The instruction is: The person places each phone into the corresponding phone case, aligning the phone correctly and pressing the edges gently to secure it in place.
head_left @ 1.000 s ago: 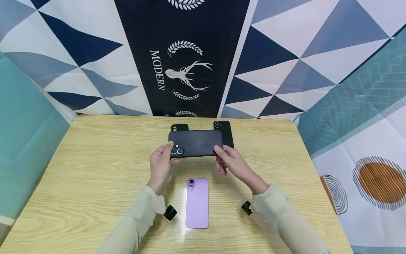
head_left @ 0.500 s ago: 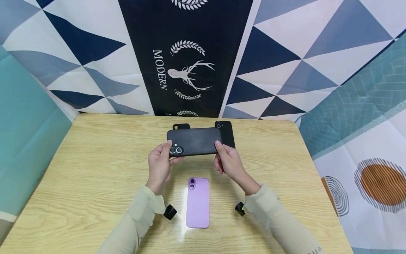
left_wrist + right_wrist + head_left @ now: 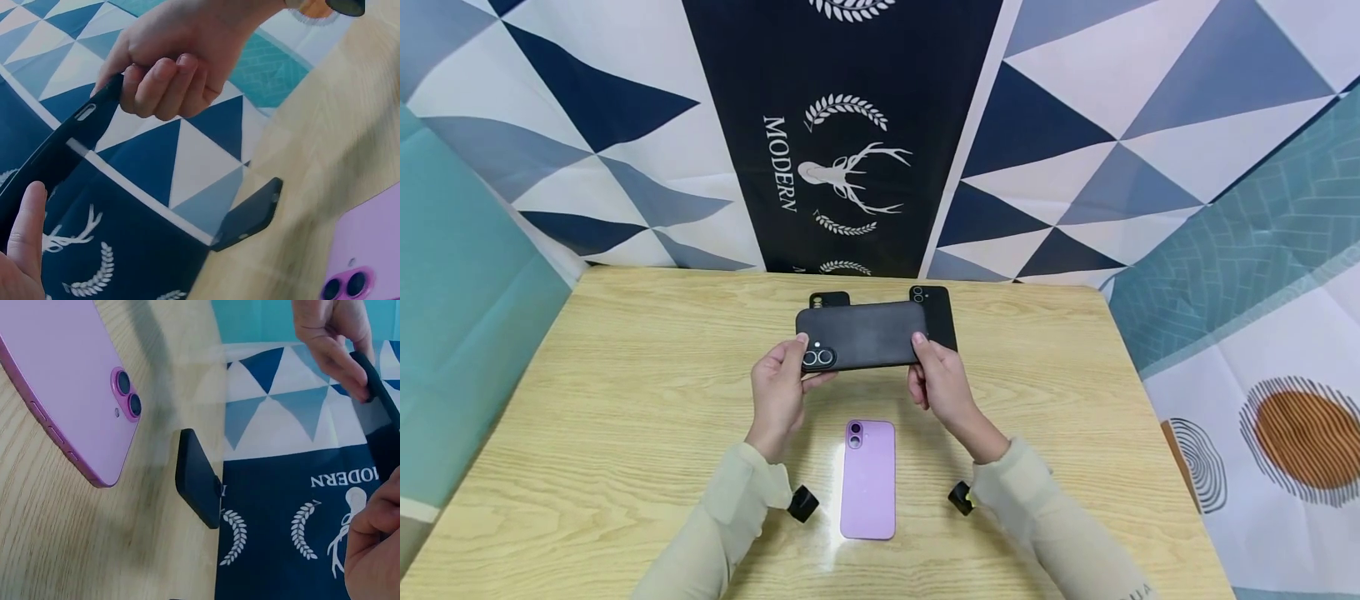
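Head view: the left hand (image 3: 777, 392) and right hand (image 3: 946, 385) grip a dark phone (image 3: 872, 329), one at each short end, up off the worktop (image 3: 625, 417). Its long way runs from hand to hand, lenses (image 3: 818, 357) by the left. A purple phone (image 3: 868, 487) lies on the near side, about midway between the hands, its long way pointing forward.

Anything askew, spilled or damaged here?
Only the black wall panel: its MODERN lettering and deer print run sideways in the head view. No spill or damage shows on the table, held black phone or lilac phone.
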{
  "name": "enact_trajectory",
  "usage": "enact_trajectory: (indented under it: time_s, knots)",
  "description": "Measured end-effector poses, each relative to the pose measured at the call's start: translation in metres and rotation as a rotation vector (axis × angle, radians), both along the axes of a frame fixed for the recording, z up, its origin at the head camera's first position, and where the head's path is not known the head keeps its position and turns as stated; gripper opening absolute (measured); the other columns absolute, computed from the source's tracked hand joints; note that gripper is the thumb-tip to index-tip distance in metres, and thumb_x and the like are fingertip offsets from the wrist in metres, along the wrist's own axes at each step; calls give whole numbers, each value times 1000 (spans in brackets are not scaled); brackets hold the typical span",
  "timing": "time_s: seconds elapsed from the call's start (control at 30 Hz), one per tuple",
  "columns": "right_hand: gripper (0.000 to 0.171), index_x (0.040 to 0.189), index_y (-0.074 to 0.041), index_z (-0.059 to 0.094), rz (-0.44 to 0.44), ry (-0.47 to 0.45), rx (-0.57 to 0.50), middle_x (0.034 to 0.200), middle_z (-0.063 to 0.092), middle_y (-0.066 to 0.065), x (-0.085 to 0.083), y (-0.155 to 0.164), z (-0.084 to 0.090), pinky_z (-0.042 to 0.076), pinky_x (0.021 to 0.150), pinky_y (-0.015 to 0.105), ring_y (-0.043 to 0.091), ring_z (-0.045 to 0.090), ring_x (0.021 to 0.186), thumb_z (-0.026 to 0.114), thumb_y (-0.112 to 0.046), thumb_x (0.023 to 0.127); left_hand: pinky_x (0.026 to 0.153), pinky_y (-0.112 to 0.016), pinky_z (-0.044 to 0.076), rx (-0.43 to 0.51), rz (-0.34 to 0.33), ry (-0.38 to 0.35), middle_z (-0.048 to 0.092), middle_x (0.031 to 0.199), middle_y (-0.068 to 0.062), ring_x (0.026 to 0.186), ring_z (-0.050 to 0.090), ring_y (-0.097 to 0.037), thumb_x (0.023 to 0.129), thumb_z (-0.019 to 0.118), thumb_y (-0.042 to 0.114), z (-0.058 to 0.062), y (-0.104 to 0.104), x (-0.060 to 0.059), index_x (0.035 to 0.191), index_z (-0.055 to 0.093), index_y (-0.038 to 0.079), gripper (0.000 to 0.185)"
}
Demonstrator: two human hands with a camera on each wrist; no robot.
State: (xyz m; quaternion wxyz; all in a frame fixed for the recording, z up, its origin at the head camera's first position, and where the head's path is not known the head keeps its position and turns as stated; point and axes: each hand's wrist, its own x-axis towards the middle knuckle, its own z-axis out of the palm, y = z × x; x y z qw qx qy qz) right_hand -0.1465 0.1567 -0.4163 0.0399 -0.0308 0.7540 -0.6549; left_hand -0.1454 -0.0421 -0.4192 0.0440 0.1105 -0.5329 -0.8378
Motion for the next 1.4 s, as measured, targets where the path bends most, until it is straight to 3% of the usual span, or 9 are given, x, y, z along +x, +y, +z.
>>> enact_trajectory:
  time_s: [0.2,0.33,0.53,0.7,0.93,1.23,1.4]
  knots:
    - [50,61,-4,38,70,9,-46,43,47,-2,-1,1,-2,29,33,20,8,40,34,36,-35,101,61,-31,59,11,32,28,66,75,-4,67,70,-14,96,51,17,2,-3,-1,87,58,-4,24]
    - [45,64,-3,46,157,-12,-97,46,51,-3,-1,3,-1,31,34,20,8,42,36,39,-30,99,60,-31,59,21,45,29,65,73,-3,64,69,-14,96,51,16,1,-4,-1,84,58,-3,24]
    - [32,73,-1,55,265,-58,-190,50,57,-4,-3,4,-2,34,37,18,5,44,39,45,-19,98,61,-29,59,35,6,18,67,73,-3,64,69,-13,97,50,16,0,-4,0,86,58,-4,23]
    - [31,72,-10,59,265,-95,-246,49,55,-6,-2,6,-2,33,37,16,4,41,38,45,-20,98,64,-27,59,83,-54,3,67,78,-4,68,70,-13,97,50,17,0,-5,0,94,59,-6,24]
    - [33,71,-14,61,252,-127,-280,48,53,-7,-1,8,-3,31,36,14,3,39,38,44,-20,98,63,-28,59,95,-116,4,68,80,-4,68,70,-14,96,51,20,0,-7,-1,104,59,-9,30]
    - [34,71,-10,62,316,-118,-290,52,59,-6,1,11,-1,36,39,17,5,46,41,43,-21,97,57,-25,58,57,-110,2,68,75,-3,61,69,-12,96,52,17,-3,-7,0,100,61,-6,25]
    - [24,88,-9,57,283,-168,-284,61,63,-4,-5,16,4,42,44,19,7,52,47,40,-24,97,56,-26,59,33,-110,-5,66,73,-2,60,69,-13,95,54,19,-4,-7,1,95,62,-3,24]
